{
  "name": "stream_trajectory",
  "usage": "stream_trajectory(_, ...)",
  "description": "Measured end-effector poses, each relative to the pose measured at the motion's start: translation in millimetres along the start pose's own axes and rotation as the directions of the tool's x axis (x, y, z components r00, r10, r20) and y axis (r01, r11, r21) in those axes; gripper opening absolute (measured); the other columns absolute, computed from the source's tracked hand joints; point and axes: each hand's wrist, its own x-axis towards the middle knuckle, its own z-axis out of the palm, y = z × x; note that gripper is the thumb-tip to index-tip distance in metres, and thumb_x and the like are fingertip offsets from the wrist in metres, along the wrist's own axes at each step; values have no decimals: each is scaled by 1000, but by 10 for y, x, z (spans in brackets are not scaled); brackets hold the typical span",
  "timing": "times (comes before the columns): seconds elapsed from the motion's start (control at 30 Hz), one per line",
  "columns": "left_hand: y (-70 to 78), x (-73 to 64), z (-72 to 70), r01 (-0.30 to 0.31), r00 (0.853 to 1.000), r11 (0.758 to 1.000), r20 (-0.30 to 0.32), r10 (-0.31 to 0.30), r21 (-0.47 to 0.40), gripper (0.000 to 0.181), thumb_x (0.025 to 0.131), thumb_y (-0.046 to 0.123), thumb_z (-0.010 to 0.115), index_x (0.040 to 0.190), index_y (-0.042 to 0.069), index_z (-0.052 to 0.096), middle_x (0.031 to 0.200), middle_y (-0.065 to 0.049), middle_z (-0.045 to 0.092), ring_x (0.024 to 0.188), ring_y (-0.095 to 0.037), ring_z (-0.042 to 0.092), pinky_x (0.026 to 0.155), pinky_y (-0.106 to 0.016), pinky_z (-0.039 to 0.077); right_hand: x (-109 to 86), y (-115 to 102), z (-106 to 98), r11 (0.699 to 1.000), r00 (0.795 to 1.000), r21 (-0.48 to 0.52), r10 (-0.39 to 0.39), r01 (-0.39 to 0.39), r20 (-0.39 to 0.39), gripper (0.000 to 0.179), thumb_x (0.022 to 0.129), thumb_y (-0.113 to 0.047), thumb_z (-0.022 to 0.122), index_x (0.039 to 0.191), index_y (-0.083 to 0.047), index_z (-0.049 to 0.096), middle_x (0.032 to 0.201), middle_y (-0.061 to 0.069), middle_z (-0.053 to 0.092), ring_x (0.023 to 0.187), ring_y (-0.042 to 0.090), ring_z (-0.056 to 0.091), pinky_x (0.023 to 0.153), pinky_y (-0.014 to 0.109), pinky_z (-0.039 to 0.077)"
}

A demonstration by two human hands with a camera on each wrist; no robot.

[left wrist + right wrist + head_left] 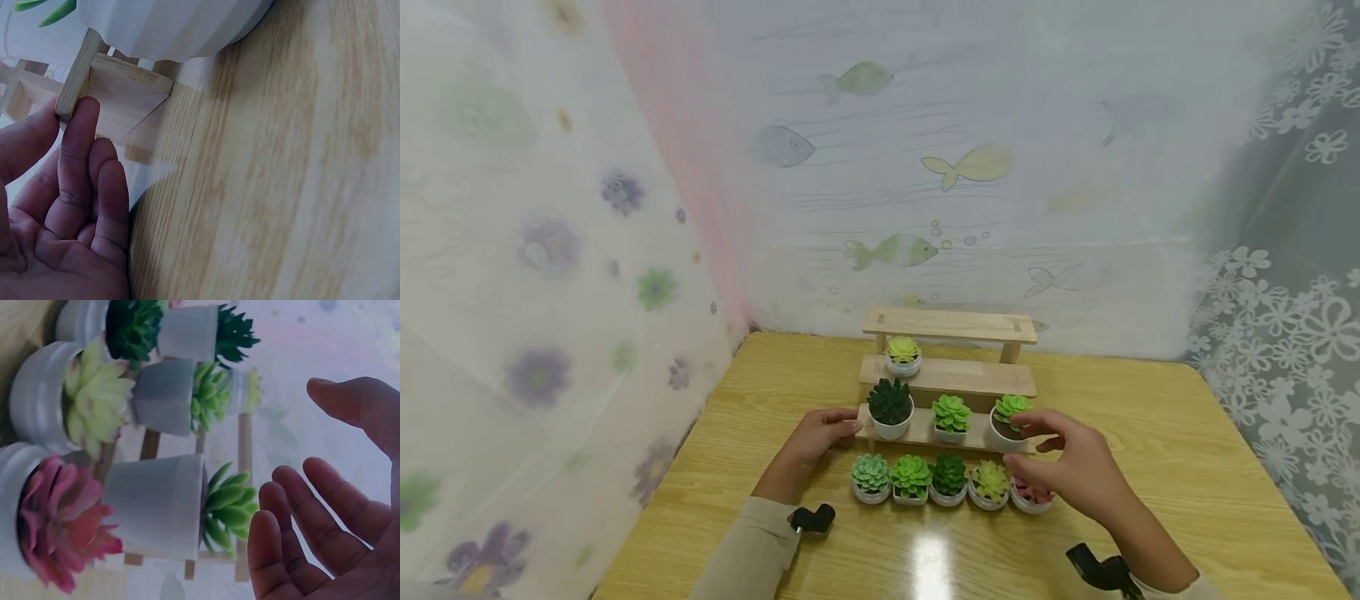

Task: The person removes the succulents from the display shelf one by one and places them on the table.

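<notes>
Potted green succulent (pixel 1006 430) stands upright just left of the nearer right grip (pixel 1075 462), loosely open, holding nothing; left grip (pixel 820 437) pinches the tiered wooden shelf (pixel 958 377).

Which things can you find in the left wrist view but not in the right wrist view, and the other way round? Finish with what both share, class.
Only the left wrist view shows the left hand, thumb and finger pinching a board end of the wooden stand.

Only the right wrist view shows the right hand, fingers apart near a bright green succulent, plus the pink succulent and the pale yellow-green succulent.

Both show parts of the stand, white pot surfaces and green leaves.
</notes>
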Motion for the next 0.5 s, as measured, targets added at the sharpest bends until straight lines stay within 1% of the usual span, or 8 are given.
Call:
stream_trajectory(0.17, -6, 14, -2, -2, 1000, 1000, 15, 2, -7, 42, 96, 31, 75, 132, 10, 72, 125, -6, 72, 99, -17, 70, 94, -41, 56, 98, -71, 23, 999, 1000, 34, -9, 9, -10, 47, 86, -33, 87, 127, -19, 70, 118, 1, 73, 103, 23, 70, 82, 32, 60)
stream_trajectory(0.3, 1, 9, -3, 1, 1000, 1000, 19, -1, -9, 42, 96, 31, 75, 132, 10, 72, 127, -7, 71, 100, -16, 70, 94, -40, 56, 180, -155, 44, 998, 1000, 63, 1, -1, -4, 46, 86, -32, 87, 128, -21, 69, 119, 6, 73, 98, 26, 73, 78, 32, 61)
stream_trajectory(0.4, 2, 1, -3, 3, 1000, 1000, 16, -3, -12, 42, 96, 31, 75, 132, 10, 72, 128, -7, 71, 100, -16, 70, 94, -40, 56, 250, -206, 80, 997, 1000, 70, 13, -13, 1, 46, 87, -34, 86, 128, -23, 68, 116, 10, 73, 95, 27, 74, 75, 28, 60)
stream_trajectory(0.5, -2, -1, -4, 4, 1000, 1000, 10, -4, -11, 41, 96, 30, 75, 131, 10, 72, 126, -7, 72, 99, -16, 70, 94, -40, 56, 321, -236, 121, 998, 1000, 69, 3, -3, 4, 48, 87, -31, 86, 130, -23, 68, 116, 9, 72, 99, 30, 74, 77, 28, 60)
